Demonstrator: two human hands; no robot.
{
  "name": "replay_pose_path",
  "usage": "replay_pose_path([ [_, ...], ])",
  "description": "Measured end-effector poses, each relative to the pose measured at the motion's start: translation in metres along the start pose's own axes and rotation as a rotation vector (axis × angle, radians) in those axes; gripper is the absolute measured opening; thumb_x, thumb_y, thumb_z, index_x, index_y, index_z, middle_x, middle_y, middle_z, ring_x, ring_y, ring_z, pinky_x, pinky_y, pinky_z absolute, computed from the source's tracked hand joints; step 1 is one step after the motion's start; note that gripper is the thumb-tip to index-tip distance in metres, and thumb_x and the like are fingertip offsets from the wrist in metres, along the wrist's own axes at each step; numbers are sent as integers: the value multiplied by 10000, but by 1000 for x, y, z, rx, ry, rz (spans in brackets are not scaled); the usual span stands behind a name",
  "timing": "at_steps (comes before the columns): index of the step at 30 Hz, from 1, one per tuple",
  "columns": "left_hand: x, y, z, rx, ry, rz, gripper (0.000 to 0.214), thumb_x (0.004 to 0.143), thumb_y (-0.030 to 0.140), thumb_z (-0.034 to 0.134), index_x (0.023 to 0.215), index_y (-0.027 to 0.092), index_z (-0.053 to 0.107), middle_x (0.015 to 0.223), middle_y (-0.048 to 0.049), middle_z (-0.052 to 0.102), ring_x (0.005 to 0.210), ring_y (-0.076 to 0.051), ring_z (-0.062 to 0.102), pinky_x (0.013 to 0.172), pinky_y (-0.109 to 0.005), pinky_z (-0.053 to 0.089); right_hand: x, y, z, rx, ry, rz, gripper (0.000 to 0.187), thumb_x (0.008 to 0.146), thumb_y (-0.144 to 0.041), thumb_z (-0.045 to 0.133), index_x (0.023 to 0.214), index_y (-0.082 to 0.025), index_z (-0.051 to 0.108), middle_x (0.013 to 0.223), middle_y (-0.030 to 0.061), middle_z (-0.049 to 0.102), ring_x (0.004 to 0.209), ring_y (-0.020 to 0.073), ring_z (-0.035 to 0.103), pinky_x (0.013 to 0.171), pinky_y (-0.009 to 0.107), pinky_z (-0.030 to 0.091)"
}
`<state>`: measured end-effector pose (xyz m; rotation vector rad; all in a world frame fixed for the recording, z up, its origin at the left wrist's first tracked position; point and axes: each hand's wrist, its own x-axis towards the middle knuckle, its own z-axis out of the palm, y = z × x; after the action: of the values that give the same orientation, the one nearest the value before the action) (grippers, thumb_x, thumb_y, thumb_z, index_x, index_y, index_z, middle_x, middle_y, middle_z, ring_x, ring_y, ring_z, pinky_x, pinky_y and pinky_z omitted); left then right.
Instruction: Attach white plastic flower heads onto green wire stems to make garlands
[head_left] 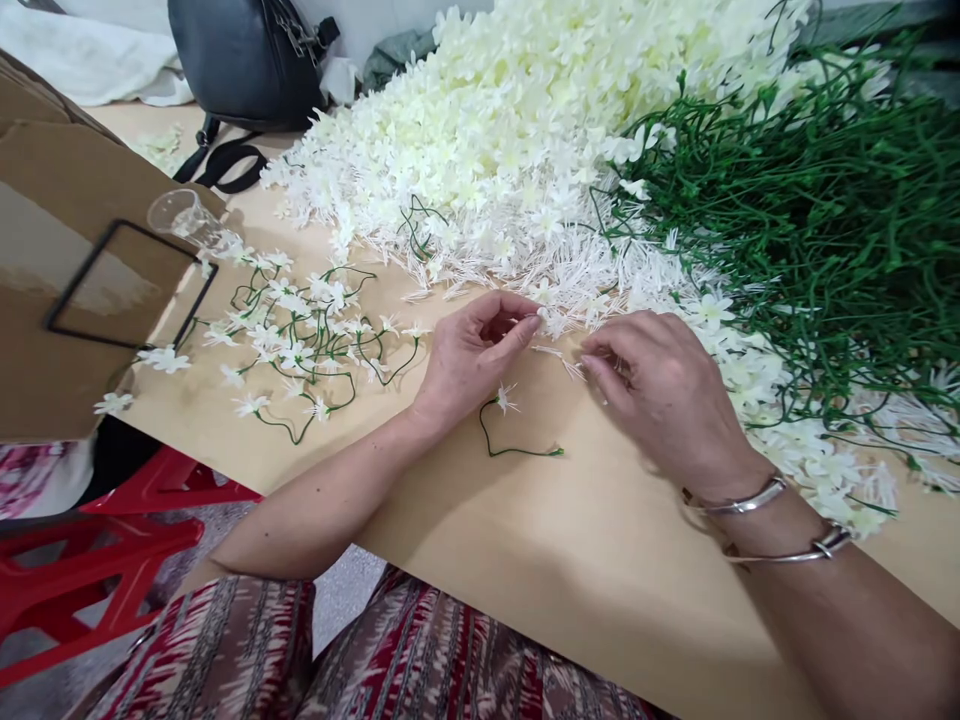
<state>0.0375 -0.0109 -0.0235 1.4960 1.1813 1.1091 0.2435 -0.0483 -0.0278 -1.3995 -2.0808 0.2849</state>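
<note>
My left hand (476,350) is closed in a pinch, thumb against forefinger, at the lower edge of the white pile. Right at its fingertips is a white artificial flower (555,320); whether they grip it I cannot make out. My right hand (664,390), with two silver bangles at the wrist, has thumb and forefinger drawn together beside some thin white stamens (562,360). What it holds, if anything, is too small to tell. Below the hands lies a green stem (517,452) with white stamens on one end and a bare green tip on the other.
White petals (525,120) heap at the back, above loose stamens (480,265). Green stems (810,210) pile up at the right. Assembled flowers (300,335) lie at the left, near a clear plastic cup (187,218), a cardboard box (82,210) and a black bag (244,60).
</note>
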Motion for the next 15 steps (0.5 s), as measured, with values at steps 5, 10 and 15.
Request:
replay_pose_path([
  [5, 1, 0, 0, 29, 14, -2, 118, 873, 296, 768, 926, 191, 766, 807, -7, 733, 696, -105, 630, 666, -233, 514, 0, 3, 1, -26, -54, -38, 186, 1012, -213, 527, 892, -270, 657, 923, 101, 700, 960, 339, 619, 885, 558, 470],
  [10, 0, -1, 0, -50, 23, -35, 151, 850, 298, 806, 936, 185, 753, 870, -18, 765, 757, -111, 686, 748, -242, 573, -1, 6, -4, 0, -103, -108, 155, 1004, -239, 561, 920, -284, 683, 949, 95, 714, 971, 339, 622, 896, 562, 476],
  [15, -2, -2, 2, -123, -20, -82, 204, 841, 349, 830, 929, 179, 760, 880, -28, 789, 773, -121, 723, 783, -259, 606, 0, -1, -7, 41, 41, -54, 153, 1022, -246, 573, 931, -284, 691, 971, 84, 754, 990, 328, 665, 911, 555, 503],
])
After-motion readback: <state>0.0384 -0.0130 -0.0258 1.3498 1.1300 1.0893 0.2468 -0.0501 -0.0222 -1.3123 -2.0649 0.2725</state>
